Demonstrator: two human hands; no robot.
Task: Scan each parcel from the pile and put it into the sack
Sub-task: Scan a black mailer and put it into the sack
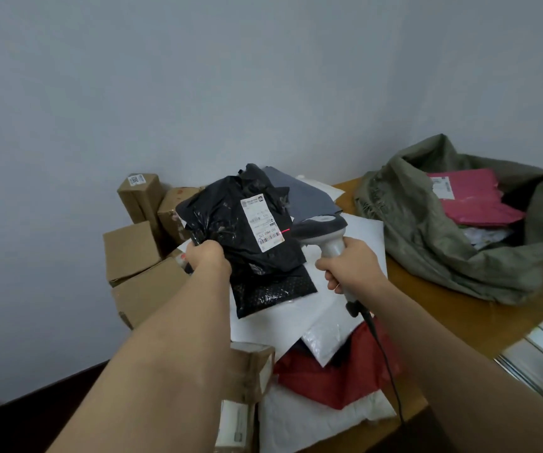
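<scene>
head cam: black parcel (230,223) held up above the pile (312,308), label (262,223) facing me, tilted. my left hand (205,258) grips the parcel's lower left corner, fingers curled into the plastic. red scan line (285,230) sits on the right edge of the label, just by the lower barcode. my right hand (350,266) is wrapped round the grey handle of the scanner (324,232), head pointed left at the label, just beside the parcel's right edge, not touching as far as i can tell. scanner cable (386,364) runs back toward me from the handle base. under the parcel: another black mailer (273,291) on white mailers (335,335), a red mailer (338,377) nearer me. grey mailer (299,194) behind the parcel. cardboard boxes (132,250) stacked left of the parcel against the wall (230,76), more boxes (250,371) near my left forearm. all on a wooden table (459,308). olive sack (427,223) lies well right of the parcel on the table, mouth open toward me, pink mailer (472,201) with a label visible inside, something white below it, can't tell what.
</scene>
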